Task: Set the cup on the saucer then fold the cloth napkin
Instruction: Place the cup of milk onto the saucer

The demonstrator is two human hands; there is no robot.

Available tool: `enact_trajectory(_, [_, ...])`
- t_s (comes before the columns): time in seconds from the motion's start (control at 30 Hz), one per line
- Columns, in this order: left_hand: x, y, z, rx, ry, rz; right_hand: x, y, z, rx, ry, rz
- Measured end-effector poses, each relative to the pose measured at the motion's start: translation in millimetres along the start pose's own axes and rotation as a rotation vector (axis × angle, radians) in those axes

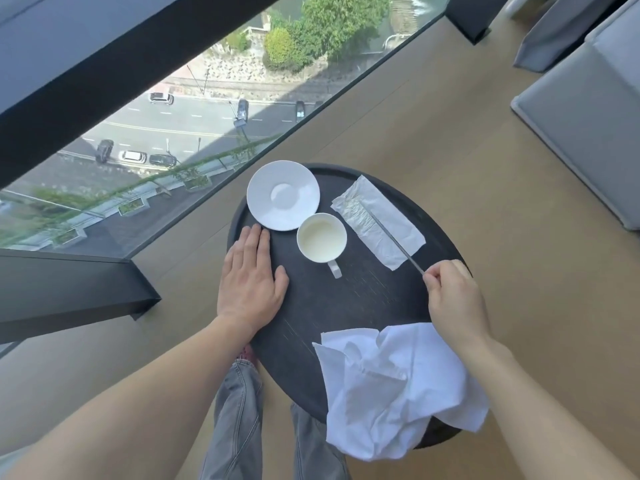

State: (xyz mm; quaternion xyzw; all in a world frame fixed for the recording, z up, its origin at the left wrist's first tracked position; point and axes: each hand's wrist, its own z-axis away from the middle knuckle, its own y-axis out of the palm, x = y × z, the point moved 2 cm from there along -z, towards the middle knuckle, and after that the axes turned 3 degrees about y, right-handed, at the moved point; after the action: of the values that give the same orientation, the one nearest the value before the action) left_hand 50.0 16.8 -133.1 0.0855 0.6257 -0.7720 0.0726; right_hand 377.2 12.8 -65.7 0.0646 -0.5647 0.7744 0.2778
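Hands at work over a round dark table (346, 306) beside a floor-length window (173, 116), seen from the head camera. The left hand (251, 275) lies flat and spread, palm down, on the table's left side, its fingertips just short of the saucer (283, 195). The right hand (453, 299) is pinched closed on the near end of a thin metal utensil (398, 244), whose far end rests across a folded white paper napkin (377, 221) lying diagonally toward the table's far right. Which kind of utensil it is cannot be told.

The white saucer sits bare at the far left of the table, partly over the raised rim. The white cup (322, 238) stands upright on the tabletop, just beside the saucer's near-right edge, between saucer and paper napkin, its handle pointing toward the person. Its pale inside shows; whether it holds liquid cannot be told.

The white cloth napkin (398, 389) lies rumpled and unfolded at the near right edge of the table, part of it hanging over the rim, under the right forearm. Grey trousers (239, 410) show below the table, and a grey sofa (581, 133) stands at far right on the wood floor (450, 150).
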Motion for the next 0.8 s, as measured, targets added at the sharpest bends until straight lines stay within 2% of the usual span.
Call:
enact_trajectory(0.37, [0, -1, -1, -0.01, -0.002, -0.011, -7, 16, -4, 0.015, 0.02, 0.104])
enact_trajectory(0.47, [0, -1, -1, 0.01, -0.005, -0.018, 0, 14, -1, -0.027, 0.027, 0.089])
enact_trajectory(0.6, [0, -2, -2, 0.013, -0.008, -0.025, 34, 20, 12, -0.087, -0.069, -0.049])
enact_trajectory(0.73, [0, -4, -1, 0.02, -0.011, -0.023, 80, 44, 30, 0.006, -0.177, -0.228])
enact_trajectory(0.8, [0, -4, -1, 0.018, -0.012, -0.022, 95, 57, 35, 0.03, -0.173, -0.269])
